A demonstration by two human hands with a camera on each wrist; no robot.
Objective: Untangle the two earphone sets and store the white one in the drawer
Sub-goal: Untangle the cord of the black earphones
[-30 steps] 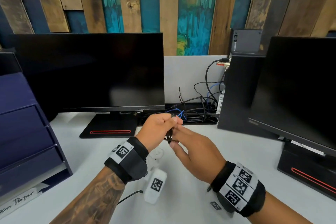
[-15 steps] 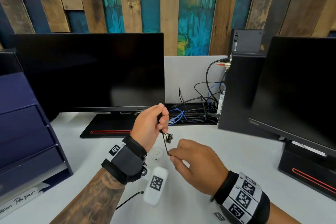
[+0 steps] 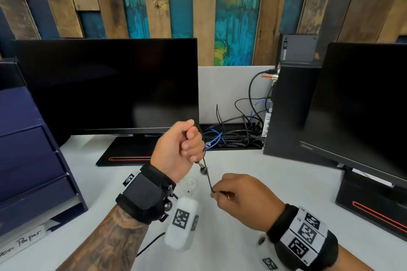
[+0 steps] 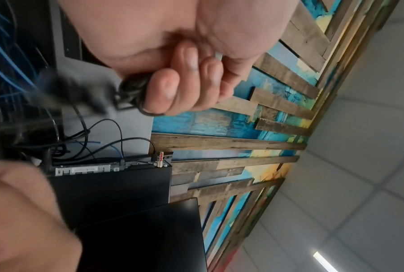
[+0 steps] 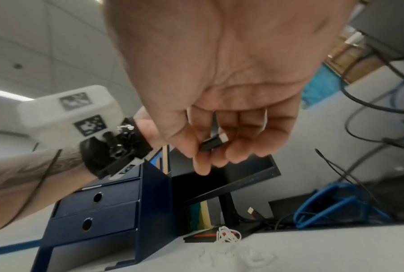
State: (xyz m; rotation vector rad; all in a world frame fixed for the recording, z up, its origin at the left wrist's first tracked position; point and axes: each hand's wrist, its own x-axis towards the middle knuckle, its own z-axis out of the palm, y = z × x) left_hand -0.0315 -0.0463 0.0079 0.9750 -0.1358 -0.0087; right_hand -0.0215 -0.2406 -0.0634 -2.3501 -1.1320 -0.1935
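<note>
Above a pale desk, the left hand is clenching a bundled coil of the black earphones, its fingers curling tightly round the loops; the right hand, lower and nearer the person, is pinching the plug end of the same cable between thumb and fingertips. A short stretch of black cord is running taut on a slant from the upper hand down to the lower one, with what appear to be the earbuds dangling midway, though blur is making them hard to read. The white earphones are lying loose in a small heap on the desk beneath the hands, apart from the black set and in front of the left monitor's stand; in the head view they are showing only faintly as pale loops just below the left wrist. A dark blue drawer unit is standing at the desk's left edge, its drawers closed, each front bearing a round finger hole. Two dark monitors are flanking a tangle of black and blue cables at the rear, beside an upright black computer case. Both wrists are wearing black straps with printed marker tags.
</note>
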